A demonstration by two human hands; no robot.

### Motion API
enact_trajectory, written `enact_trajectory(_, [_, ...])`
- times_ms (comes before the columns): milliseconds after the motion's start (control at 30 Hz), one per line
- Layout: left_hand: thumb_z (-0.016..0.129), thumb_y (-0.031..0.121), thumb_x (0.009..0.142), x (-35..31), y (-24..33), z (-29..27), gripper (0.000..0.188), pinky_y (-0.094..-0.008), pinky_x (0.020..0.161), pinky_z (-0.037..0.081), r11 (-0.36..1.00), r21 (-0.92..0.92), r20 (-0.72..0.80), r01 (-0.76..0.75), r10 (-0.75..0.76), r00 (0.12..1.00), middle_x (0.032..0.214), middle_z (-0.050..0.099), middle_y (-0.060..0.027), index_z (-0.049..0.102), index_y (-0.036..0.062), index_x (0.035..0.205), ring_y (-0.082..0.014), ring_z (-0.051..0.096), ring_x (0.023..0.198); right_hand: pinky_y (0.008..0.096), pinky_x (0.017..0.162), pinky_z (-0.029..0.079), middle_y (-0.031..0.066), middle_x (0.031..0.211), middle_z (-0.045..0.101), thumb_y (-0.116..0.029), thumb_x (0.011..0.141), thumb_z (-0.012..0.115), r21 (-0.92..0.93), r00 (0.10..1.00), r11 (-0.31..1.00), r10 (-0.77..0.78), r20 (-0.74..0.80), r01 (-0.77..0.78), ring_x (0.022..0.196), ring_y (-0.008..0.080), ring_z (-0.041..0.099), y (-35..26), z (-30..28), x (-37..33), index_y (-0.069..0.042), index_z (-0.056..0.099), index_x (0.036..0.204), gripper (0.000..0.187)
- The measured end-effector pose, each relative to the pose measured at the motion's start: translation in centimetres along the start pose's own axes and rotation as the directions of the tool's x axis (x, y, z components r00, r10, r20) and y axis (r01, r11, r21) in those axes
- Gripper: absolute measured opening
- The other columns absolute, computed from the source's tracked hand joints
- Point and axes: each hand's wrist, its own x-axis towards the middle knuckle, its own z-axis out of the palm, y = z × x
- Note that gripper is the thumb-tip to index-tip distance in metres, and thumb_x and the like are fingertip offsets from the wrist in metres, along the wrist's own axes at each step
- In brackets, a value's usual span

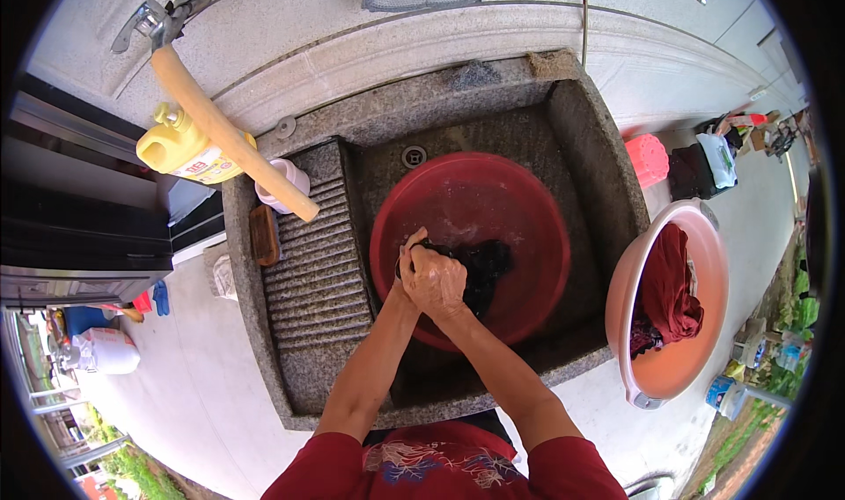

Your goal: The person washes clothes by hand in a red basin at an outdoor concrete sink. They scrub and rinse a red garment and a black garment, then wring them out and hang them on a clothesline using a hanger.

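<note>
A red basin (519,192) with water sits in a grey stone sink (607,192). A dark wet garment (486,267) lies at the basin's near side. My left hand (410,252) and my right hand (442,282) are pressed together over the garment's left end, both gripping it just above the water. The part of the cloth under my hands is hidden.
A ribbed washboard slope (312,262) forms the sink's left part, with a brown brush (263,234) on its edge. A tan hose (231,135) hangs from a tap over it, by a yellow detergent jug (176,145). A pink basin (704,236) holding red cloth (671,284) stands right.
</note>
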Motion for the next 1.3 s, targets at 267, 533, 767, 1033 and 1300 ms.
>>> enact_trajectory(267, [0.044,0.039,0.093,-2.4,-3.6,2.7,0.032,-0.0353,0.075,0.051,0.953,-0.083,0.054,-0.293,0.297,0.953,0.098,0.061,-0.0032,0.056,0.0121,0.104,-0.0184,0.059,0.089,0.0368,0.047,0.050,0.0122,0.054,0.056,-0.023,0.076,0.065,0.006,0.993,1.000,0.008,0.119,-0.009,0.050,0.0274,0.061,-1.4,-0.6,-2.6,-0.007,0.054,0.059,0.026])
enact_trajectory(533, [0.049,0.031,0.093,0.1,-3.5,2.4,0.031,-0.0305,0.074,0.052,0.964,0.266,-0.286,0.010,0.069,0.956,0.103,0.063,0.0002,0.058,0.0088,0.112,-0.0150,0.062,0.089,0.0458,0.078,0.046,0.0236,0.087,0.062,-0.039,0.088,0.049,0.121,0.784,0.793,0.544,0.300,-0.597,0.087,0.0404,0.060,12.2,2.3,3.8,-0.004,0.058,0.088,0.036])
enact_trajectory(767, [0.039,0.028,0.095,6.7,-0.4,-4.0,0.042,-0.0376,0.101,0.034,0.632,0.732,-0.273,-0.254,0.614,0.740,0.131,0.046,-0.0129,0.036,0.0154,0.134,-0.0306,0.046,0.117,0.0482,0.089,0.042,0.0207,0.123,0.047,-0.032,0.084,0.057,-0.076,0.733,0.774,0.622,0.277,-0.628,0.113,0.0397,0.045,18.1,6.0,0.6,-0.017,0.039,0.131,0.053])
enact_trajectory(1033, [0.050,0.040,0.086,6.7,1.8,-5.7,0.063,-0.0545,0.097,0.030,0.858,0.513,-0.525,0.004,0.311,0.792,0.139,0.038,-0.0108,0.028,0.0182,0.141,-0.0339,0.035,0.126,0.0465,0.080,0.046,0.0216,0.096,0.062,-0.029,0.080,0.060,-0.133,0.758,0.763,0.645,0.097,-0.632,0.093,0.0393,0.057,20.5,6.5,1.2,-0.003,0.057,0.106,0.037])
enact_trajectory(1300, [0.052,0.057,0.084,5.8,1.0,-2.7,0.057,-0.0436,0.087,0.045,0.956,0.234,-0.284,-0.176,0.240,0.928,0.118,0.056,-0.0053,0.050,0.0161,0.123,-0.0242,0.054,0.104,0.0407,0.068,0.046,0.0147,0.084,0.062,-0.012,0.076,0.057,0.425,0.917,0.845,0.169,0.362,-0.323,0.075,0.0305,0.059,9.0,4.7,-0.3,-0.002,0.061,0.092,0.020])
